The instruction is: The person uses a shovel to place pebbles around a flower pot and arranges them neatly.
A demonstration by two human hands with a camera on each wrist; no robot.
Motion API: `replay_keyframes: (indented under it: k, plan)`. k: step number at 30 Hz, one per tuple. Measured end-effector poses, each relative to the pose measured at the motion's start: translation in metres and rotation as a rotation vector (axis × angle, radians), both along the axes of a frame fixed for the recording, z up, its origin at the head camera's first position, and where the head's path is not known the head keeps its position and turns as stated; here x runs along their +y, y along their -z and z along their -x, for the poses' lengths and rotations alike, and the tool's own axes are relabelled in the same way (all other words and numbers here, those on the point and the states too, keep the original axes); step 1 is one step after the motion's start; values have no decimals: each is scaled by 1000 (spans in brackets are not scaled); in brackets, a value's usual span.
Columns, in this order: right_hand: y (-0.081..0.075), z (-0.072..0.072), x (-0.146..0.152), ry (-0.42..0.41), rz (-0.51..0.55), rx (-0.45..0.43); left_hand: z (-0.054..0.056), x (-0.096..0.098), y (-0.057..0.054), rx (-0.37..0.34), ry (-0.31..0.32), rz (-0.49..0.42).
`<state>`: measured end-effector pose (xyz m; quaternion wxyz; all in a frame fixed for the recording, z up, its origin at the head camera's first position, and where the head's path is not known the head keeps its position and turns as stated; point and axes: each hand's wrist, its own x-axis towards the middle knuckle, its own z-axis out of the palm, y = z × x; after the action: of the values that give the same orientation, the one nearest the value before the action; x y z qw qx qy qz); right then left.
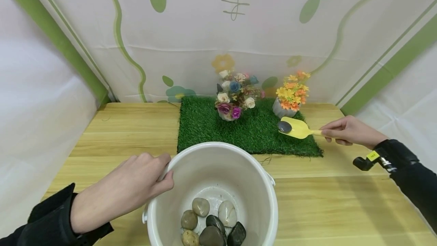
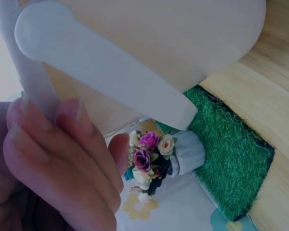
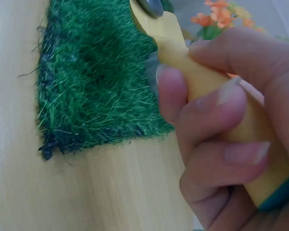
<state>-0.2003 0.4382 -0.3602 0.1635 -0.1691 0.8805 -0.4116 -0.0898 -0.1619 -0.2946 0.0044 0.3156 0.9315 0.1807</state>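
Observation:
My left hand (image 1: 141,175) grips the rim of a white bucket (image 1: 213,146) at its left side, fingers over the outside and thumb inside. Several stones, pale, brown and dark, lie at the bucket's bottom, among them a white stone (image 1: 227,213). In the right wrist view, my right hand (image 3: 221,115) has its fingers curled round the handle of a yellow hand trowel (image 1: 297,127). A dark grey stone (image 1: 284,126) sits at the tip of the trowel's blade, over the right part of a green turf mat (image 1: 205,124).
On the mat's back half stand a pot of mixed roses (image 1: 235,96) and, to its right, a pot of orange and yellow flowers (image 1: 290,94). All rests on a wooden table (image 1: 324,208). A printed white curtain (image 1: 191,29) hangs behind.

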Motion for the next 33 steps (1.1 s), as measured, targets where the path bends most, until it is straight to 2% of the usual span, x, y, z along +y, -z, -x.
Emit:
replay_keyframes:
  k: [8, 14, 19, 27, 33]
  plan:
    - [14, 9, -2, 4, -18, -30, 0, 0, -1, -15, -11, 2]
    - [16, 14, -5, 48, -68, -65, 0, 0, 0, -8, 3, -3]
    - [7, 14, -12, 64, -136, -64, -1, 0, 0, -17, 4, -1]
    - [-14, 10, -28, 37, -267, 34, -1, -1, -1, -23, -1, 1]
    - [-23, 7, -30, 35, -359, 76, -1, -1, -1, -23, 5, -4]
